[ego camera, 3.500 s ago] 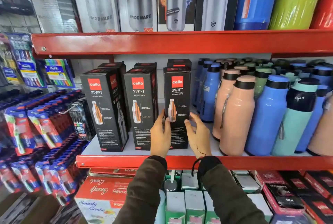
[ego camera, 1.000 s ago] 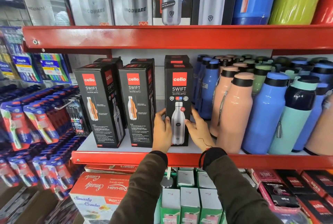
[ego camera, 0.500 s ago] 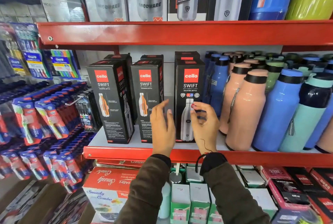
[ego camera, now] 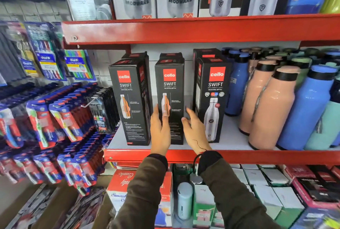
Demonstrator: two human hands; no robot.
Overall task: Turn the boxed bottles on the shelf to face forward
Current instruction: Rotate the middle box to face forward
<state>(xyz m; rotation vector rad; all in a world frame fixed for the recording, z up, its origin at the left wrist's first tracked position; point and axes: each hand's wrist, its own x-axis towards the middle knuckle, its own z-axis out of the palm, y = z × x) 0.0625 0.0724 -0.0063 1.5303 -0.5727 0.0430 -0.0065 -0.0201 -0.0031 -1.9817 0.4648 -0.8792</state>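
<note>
Three black Cello Swift boxes stand in a row on the red shelf point(ego camera: 239, 157), with more boxes behind them. The right box point(ego camera: 213, 100) shows its big silver-bottle panel to the front. The middle box point(ego camera: 171, 85) and the left box point(ego camera: 129, 100) show the panel with a small bottle picture and text. My left hand point(ego camera: 160, 133) lies flat against the middle box's front left side, fingers spread. My right hand point(ego camera: 196, 131) is open in the gap between the middle and right boxes; whether it touches the middle box I cannot tell.
Loose pink, blue and teal bottles point(ego camera: 272, 105) crowd the shelf right of the boxes. Hanging toothbrush packs point(ego camera: 55, 118) fill the left. The upper shelf point(ego camera: 184, 28) carries steel-bottle boxes. Small boxes and a red carton point(ego camera: 119, 179) sit below.
Both hands let go of the right box, which now shows its large-bottle panel, and moved left to the middle box. The camera also shifted left.
</note>
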